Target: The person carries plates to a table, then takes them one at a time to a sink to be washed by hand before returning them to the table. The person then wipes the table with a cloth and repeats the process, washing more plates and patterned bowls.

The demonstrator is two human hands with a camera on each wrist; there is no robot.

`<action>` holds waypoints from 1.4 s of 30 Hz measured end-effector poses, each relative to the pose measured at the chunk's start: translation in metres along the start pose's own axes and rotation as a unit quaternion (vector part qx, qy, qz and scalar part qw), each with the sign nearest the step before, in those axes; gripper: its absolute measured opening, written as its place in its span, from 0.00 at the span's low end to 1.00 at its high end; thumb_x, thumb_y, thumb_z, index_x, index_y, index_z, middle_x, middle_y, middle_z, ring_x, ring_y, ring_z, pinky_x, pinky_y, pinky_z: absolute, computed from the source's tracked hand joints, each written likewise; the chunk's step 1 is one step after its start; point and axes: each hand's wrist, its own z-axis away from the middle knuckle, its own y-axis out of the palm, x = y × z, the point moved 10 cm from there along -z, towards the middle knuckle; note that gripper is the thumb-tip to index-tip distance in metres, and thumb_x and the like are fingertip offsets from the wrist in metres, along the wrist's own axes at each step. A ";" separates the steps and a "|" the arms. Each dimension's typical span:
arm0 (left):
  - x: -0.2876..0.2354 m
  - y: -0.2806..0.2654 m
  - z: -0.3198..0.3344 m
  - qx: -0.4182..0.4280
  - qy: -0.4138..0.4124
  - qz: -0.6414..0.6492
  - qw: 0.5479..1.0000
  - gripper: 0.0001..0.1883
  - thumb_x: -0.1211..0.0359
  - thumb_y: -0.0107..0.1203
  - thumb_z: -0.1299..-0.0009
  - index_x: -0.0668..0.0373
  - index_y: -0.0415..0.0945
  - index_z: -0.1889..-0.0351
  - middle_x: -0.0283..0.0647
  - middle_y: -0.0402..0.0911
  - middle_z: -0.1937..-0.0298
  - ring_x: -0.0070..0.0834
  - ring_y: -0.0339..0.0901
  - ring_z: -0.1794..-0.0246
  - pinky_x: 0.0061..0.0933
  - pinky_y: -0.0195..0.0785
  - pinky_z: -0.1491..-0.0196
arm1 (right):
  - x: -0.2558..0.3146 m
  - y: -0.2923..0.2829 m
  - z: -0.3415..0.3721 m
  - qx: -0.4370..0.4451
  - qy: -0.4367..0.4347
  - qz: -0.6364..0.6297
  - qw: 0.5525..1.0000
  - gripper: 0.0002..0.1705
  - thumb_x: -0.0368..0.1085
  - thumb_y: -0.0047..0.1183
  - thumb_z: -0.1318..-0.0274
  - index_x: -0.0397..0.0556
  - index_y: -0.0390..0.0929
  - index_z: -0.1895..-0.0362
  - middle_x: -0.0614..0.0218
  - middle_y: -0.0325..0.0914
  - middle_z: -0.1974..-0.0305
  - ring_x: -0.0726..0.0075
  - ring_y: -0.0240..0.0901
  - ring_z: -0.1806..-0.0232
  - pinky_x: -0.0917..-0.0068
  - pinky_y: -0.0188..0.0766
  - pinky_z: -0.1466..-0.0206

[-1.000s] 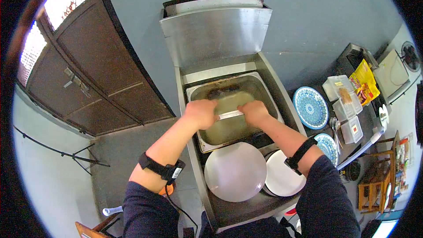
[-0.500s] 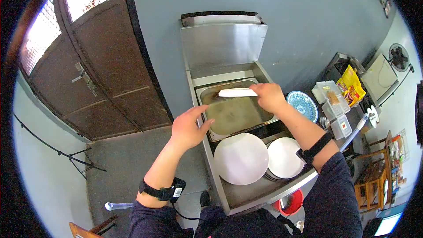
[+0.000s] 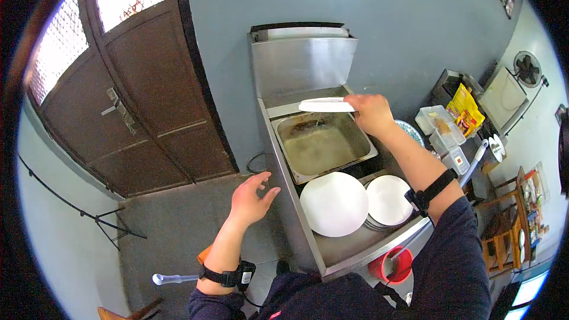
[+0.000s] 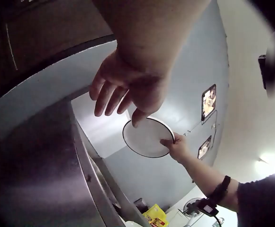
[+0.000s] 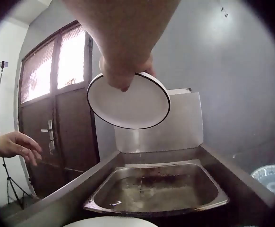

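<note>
My right hand (image 3: 372, 115) pinches a white plate (image 3: 325, 105) by its right edge, raised above the far end of a metal basin (image 3: 323, 142) of cloudy water. In the right wrist view the plate (image 5: 128, 104) is tilted and shows a thin dark rim, with the thumb over its face. Clear of the counter on the left, my left hand (image 3: 249, 198) hangs in the air with fingers spread and nothing in it. Its loose fingers also show in the left wrist view, where the plate (image 4: 148, 138) lies beyond the hand (image 4: 135, 90).
A large white plate (image 3: 333, 204) and a stack of smaller white plates (image 3: 389, 200) stand in the near part of the metal unit. A red bucket (image 3: 392, 265) sits on the floor below. Clear boxes (image 3: 441, 127) and a yellow packet (image 3: 465, 111) lie on the right.
Both hands were on the white plate low over the basin. The left hand has let go and moved down and left; the right has lifted the plate up and away.
</note>
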 end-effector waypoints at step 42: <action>-0.122 0.091 0.072 0.211 0.145 0.197 0.946 0.20 0.74 0.57 0.46 0.61 0.69 0.54 0.40 0.75 0.60 0.25 0.74 0.65 0.24 0.64 0.61 | -0.030 -0.007 0.284 -0.368 0.521 -0.704 0.312 0.14 0.30 0.46 0.49 0.41 0.66 0.56 0.57 0.72 0.62 0.55 0.72 0.62 0.53 0.72 0.62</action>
